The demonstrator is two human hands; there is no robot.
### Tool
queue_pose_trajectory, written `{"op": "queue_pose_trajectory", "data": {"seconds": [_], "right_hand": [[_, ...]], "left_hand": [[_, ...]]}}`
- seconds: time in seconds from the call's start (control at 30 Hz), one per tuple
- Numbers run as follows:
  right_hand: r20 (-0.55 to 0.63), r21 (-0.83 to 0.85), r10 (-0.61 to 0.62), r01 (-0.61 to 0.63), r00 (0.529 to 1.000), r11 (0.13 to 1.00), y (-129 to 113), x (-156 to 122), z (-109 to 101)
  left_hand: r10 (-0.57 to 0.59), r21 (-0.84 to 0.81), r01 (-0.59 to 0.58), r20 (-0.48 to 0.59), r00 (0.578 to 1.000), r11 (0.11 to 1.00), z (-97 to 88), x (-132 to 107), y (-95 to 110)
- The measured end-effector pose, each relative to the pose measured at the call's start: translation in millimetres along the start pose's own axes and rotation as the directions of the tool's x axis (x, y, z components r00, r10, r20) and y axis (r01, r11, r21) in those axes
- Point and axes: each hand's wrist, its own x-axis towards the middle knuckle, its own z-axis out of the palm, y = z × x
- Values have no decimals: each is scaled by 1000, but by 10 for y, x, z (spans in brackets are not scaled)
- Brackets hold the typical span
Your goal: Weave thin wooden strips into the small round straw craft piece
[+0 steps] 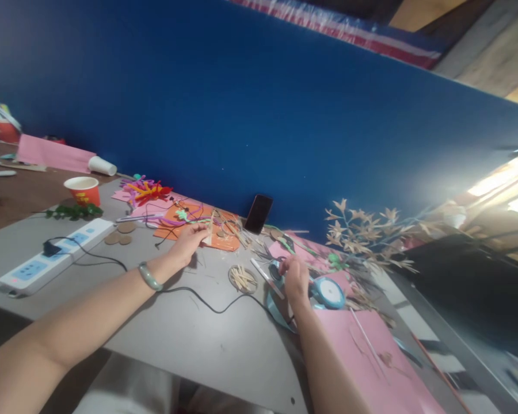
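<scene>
My left hand (189, 240), with a green bangle (149, 277) on its wrist, is closed on a thin pale stick (210, 225) over the orange paper (207, 230). My right hand (296, 279) is curled over scissors (275, 269) beside a light blue ribbon spool (331, 292); whether it grips them is unclear. A small round dish of wooden sticks (243, 278) lies between the two hands on the grey table (190, 328).
A white power strip (52, 256) with a black cable lies at left, near a red paper cup (83, 190) and green leaves (73, 211). Coloured pipe cleaners (145, 191), a dark phone (259, 213) leaning on the blue wall, dried branches (362, 233) and pink paper (371, 356) surround the hands.
</scene>
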Motion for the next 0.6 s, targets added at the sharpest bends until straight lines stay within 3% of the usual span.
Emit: {"op": "queue_pose_trajectory", "data": {"seconds": [0.07,0.13,0.2,0.27,0.37,0.43,0.5,0.6], "right_hand": [[78,-54,-26,30,997,998,-8,-56,43],[173,-111,-120,141,978,984,-45,-100,56],[175,-191,-241,273,955,943,-94,-99,15],[102,-275,-292,309,951,910,-115,-40,-81],[22,-379,-154,150,988,913,-39,108,-255],[85,-495,-26,65,996,866,68,187,-323],[195,-630,81,61,978,774,179,214,-322],[250,-661,106,89,963,745,303,183,-230]], "left_hand": [[0,12,0,-1,1000,1000,7,-10,-12],[-26,4,26,-14,1000,1000,11,-17,-29],[-33,10,33,-16,999,999,11,-16,-48],[-26,20,27,-16,1000,999,10,-12,-68],[-41,23,41,-12,999,999,18,-13,-91],[-54,19,53,17,998,998,35,-28,-96],[-56,28,54,73,996,998,59,-57,-89],[-82,47,77,135,987,996,98,-112,-62]]}}
